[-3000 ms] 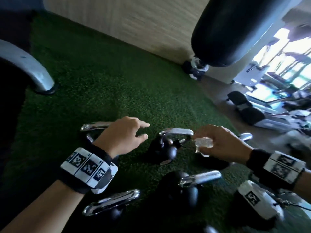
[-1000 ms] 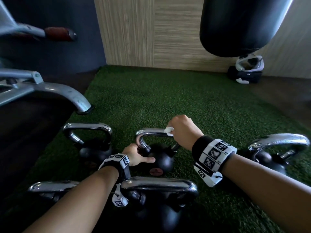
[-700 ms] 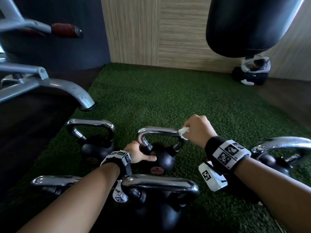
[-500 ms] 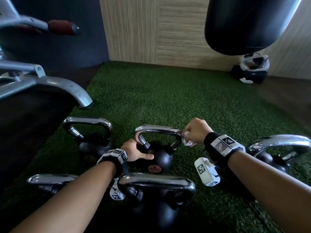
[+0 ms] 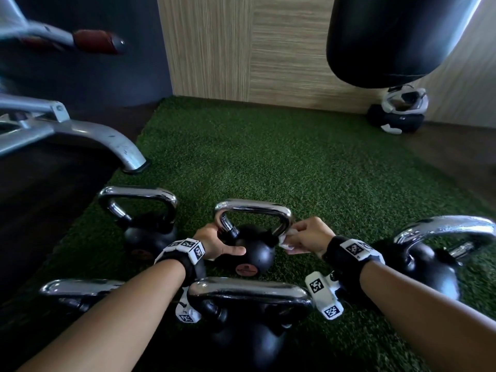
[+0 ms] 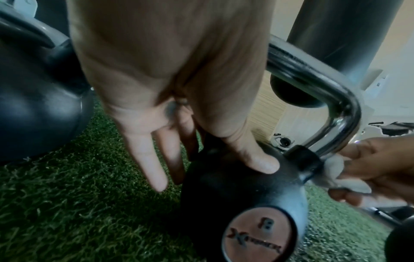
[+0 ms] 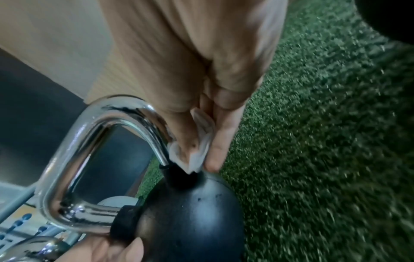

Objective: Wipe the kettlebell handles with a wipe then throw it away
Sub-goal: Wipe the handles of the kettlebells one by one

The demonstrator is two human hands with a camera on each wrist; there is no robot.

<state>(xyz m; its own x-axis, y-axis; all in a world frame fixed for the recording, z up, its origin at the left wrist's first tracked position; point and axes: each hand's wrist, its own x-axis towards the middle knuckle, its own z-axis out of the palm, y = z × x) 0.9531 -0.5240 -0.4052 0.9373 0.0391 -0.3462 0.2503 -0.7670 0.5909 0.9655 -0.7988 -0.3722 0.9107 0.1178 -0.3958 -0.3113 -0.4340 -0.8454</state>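
Note:
The middle kettlebell [image 5: 255,255] is black with a chrome handle [image 5: 253,209] and stands on green turf. My left hand [image 5: 225,242] rests on its left side, thumb laid straight across the front of the ball [image 6: 224,191] and fingers straight down beside it. My right hand [image 5: 292,240] pinches a crumpled white wipe [image 5: 286,240] against the bottom of the handle's right leg. In the right wrist view the wipe [image 7: 197,159] sits where the chrome handle [image 7: 107,117] meets the black collar. The left wrist view shows the wipe [image 6: 336,170] at that same joint.
Several more chrome-handled kettlebells stand around: back left [image 5: 138,208], front [image 5: 249,294], front left [image 5: 77,287] and right [image 5: 442,232]. A grey machine leg [image 5: 112,142] lands at the turf's left edge. A black punching bag [image 5: 397,36] hangs at the back right.
My right hand slid the wipe from the handle's top right corner down its right leg to the base. The left hand stayed on the ball.

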